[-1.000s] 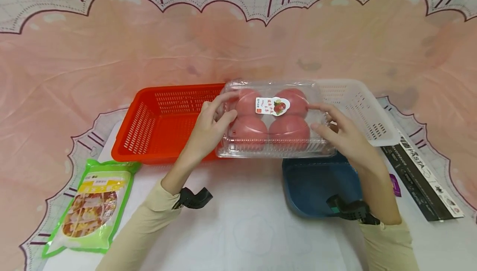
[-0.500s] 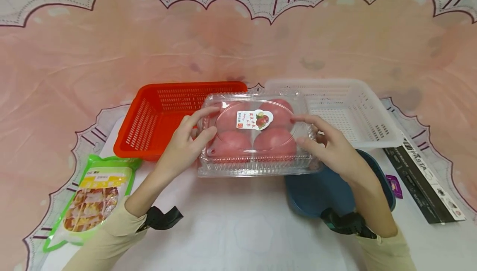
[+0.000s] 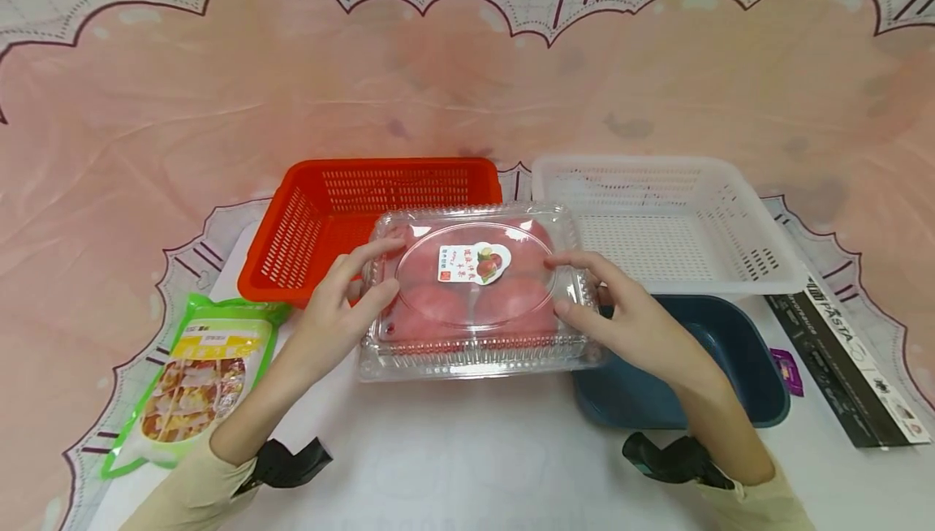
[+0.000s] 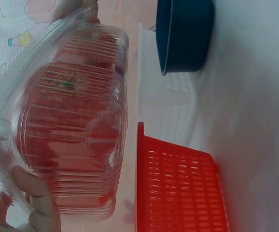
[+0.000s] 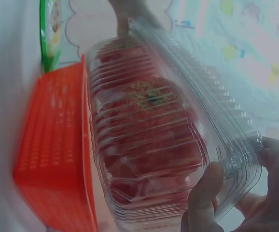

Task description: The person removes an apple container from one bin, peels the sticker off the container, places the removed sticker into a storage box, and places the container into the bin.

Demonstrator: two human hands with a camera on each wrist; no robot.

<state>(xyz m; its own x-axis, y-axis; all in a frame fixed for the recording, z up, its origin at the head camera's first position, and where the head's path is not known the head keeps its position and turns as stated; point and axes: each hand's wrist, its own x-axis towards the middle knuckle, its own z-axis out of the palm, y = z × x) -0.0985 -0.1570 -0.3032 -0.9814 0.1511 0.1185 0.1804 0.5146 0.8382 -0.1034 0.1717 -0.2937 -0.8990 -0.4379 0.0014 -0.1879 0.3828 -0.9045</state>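
A clear plastic clamshell box of red apples is held up off the table, its labelled lid facing up. My left hand grips its left end, thumb and fingers on the rim. The right hand holds the opposite end the same way. Both wrist views show the ribbed base of the box from below, with apples pressed against the plastic. In the right wrist view, fingers of the right hand curl under the rim.
Behind the box stand a red basket and a white basket. A dark blue bin is below the right forearm. A green food bag lies left; a black pasta box and small purple packet lie right.
Both hands have brought the box of apples toward the body and to the left, off the front of the baskets. More of the white basket and blue bin now shows.
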